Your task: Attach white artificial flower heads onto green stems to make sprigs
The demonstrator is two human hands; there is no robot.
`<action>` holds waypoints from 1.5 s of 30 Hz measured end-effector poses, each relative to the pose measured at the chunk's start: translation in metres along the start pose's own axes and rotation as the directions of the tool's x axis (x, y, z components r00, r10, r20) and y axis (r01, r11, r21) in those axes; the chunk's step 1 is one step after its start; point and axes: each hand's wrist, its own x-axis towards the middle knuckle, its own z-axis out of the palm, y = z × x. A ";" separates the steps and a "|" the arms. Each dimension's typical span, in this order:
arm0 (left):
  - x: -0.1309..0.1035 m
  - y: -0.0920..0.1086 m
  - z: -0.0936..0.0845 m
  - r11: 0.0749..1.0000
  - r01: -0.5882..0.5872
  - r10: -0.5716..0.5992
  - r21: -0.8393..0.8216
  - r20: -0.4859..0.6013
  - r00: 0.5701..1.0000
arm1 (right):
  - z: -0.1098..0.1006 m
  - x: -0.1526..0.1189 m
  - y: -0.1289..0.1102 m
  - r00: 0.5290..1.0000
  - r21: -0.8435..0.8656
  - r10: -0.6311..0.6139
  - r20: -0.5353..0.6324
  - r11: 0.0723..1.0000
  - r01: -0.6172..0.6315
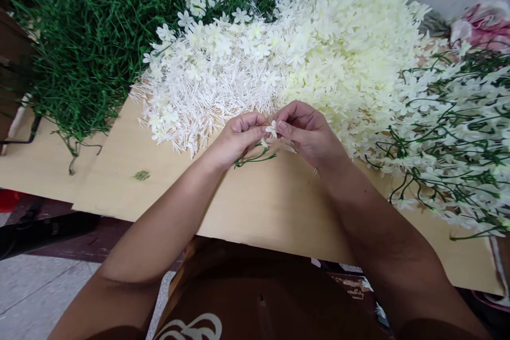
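Left hand [239,137]: pinching the flower [272,128]; over-squeezing could crease it.
Green stems [258,159]: just below your left hand; a dipping wrist might snag them.
Flower: between both your hands; uneven pulling could tear it.
Right hand [311,135]: pinching it too; slipping could drop it.

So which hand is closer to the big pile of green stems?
Left: the left hand is to the right of the green stem pile; the right hand is farther right, beyond the small white flower.
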 end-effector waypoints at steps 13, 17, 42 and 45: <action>0.000 0.005 0.003 0.997 0.073 -0.073 0.003 -0.034 0.997 | -0.003 0.002 0.000 0.987 0.034 0.141 0.076 0.989 -0.144; 0.002 0.003 0.003 0.997 0.069 -0.068 0.029 -0.033 0.997 | -0.004 0.003 0.005 0.995 0.019 0.096 0.016 0.995 -0.096; -0.003 -0.009 0.006 0.732 -0.147 0.170 0.665 0.030 0.985 | 0.017 -0.010 0.002 0.968 -0.485 -0.156 0.196 0.843 0.233; -0.004 -0.008 0.004 0.699 -0.178 0.184 0.692 0.066 0.981 | 0.016 -0.009 0.007 0.968 -0.478 -0.185 0.171 0.843 0.245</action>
